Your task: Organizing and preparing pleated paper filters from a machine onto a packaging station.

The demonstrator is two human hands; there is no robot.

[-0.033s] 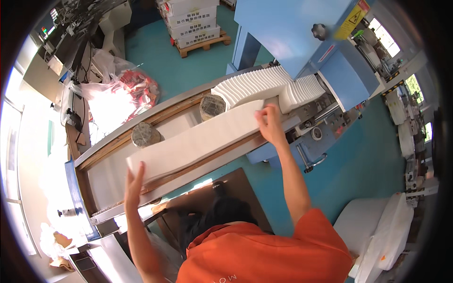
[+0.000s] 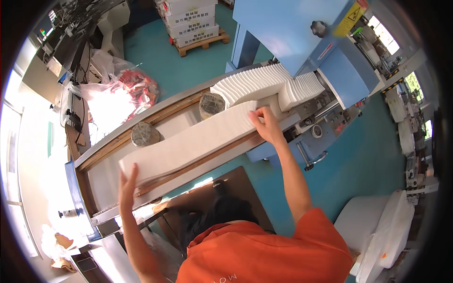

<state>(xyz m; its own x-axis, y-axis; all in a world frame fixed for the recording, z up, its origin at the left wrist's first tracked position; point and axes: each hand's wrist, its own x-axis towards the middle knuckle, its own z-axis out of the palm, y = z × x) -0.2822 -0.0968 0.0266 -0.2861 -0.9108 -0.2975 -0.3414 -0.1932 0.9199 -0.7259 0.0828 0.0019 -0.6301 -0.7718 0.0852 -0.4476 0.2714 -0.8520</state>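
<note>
While a long white stack of thin pieces (image 2: 188,141) lies lengthwise over the near side of a wood-edged trough (image 2: 106,181), the left hand (image 2: 126,188) meets its left end with fingers extended and thumb parted from them. At the other end the right hand (image 2: 267,123) has its fingers bent and its thumb against the stack, though whether it pinches cannot be told. Just beyond sit two round grey blocks (image 2: 145,135), then a wavy white row (image 2: 257,82) leading toward a blue machine (image 2: 288,33).

Brt daylight fr L window (image 2: 12,151), bag (image 2: 115,98) blown out, edges dark & bent.
</note>
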